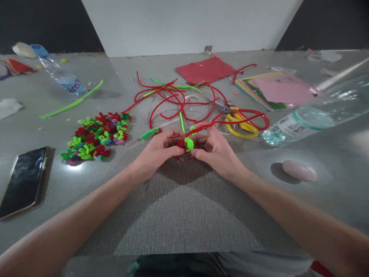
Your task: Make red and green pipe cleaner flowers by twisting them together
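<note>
Between both hands is a small red and green pipe-cleaner piece (pixel 188 144), partly hidden by the fingers. My left hand (pixel 161 150) is closed on its red side, thumb and fingers pinched together. On the green side my right hand (pixel 216 150) grips it between thumb and fingers. A long red pipe cleaner (pixel 239 120) runs from the piece past my right fingers toward the scissors. Just beyond the hands lies a tangle of loose red pipe cleaners (pixel 173 105) with a few green ones. A green coiled pipe cleaner (pixel 149 134) rests near my left fingers.
A cluster of finished pipe-cleaner pieces (pixel 90 140) sits to the left, near a phone (pixel 24 181). Yellow and red-handled scissors (pixel 243 127), a large bottle (pixel 305 121) and a pale stone-like object (pixel 300 171) are on the right. Behind lies red felt (pixel 204 70); a small bottle (pixel 62 75) leans left.
</note>
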A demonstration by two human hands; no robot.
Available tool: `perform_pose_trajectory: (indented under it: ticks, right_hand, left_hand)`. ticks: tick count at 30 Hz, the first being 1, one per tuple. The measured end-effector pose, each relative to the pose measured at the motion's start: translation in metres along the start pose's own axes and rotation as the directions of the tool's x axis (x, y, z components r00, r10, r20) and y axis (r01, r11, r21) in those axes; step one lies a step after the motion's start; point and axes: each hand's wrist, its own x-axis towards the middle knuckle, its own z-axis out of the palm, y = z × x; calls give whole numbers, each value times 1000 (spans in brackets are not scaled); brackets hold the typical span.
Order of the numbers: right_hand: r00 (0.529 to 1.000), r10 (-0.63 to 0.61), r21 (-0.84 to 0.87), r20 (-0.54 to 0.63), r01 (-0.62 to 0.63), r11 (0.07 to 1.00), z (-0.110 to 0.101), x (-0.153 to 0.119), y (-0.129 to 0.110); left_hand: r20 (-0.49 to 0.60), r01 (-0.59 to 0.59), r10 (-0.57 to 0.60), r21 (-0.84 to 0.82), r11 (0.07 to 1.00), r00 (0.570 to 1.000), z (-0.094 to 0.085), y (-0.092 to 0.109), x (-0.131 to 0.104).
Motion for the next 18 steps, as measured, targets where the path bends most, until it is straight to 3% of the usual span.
perform_pose_trajectory:
  ticks: [2, 4, 7, 9, 13, 18]
  right_hand:
    - [998, -22, -80, -63, 17, 997, -2, -1, -1]
    - [993, -61, -263, -97, 33, 964, -3, -3, -4]
    - [979, -196, -539, -62, 133, 832, -3, -8, -11]
    - [937, -349, -641, -7, 264, 721, -2, -11, -14]
    - [842, -525, -742, 127, 432, 513, 0, -14, -16]
    - [823, -542, -781, 173, 449, 433, 1, -13, -14]
  left_hand:
    - [-40, 11, -13, -37, 999, 999, 0, 0, 0]
    - [-86, 20, -27, -75, 997, 996, -1, 0, -1]
    - [-130, 23, -38, -116, 993, 991, -2, 1, -1]
    - [-131, 19, -35, -120, 993, 991, -1, 0, -1]
    - [-103, 4, -12, -74, 997, 995, 2, 0, -1]
    - [-95, -22, 18, -43, 999, 995, 5, -1, -1]
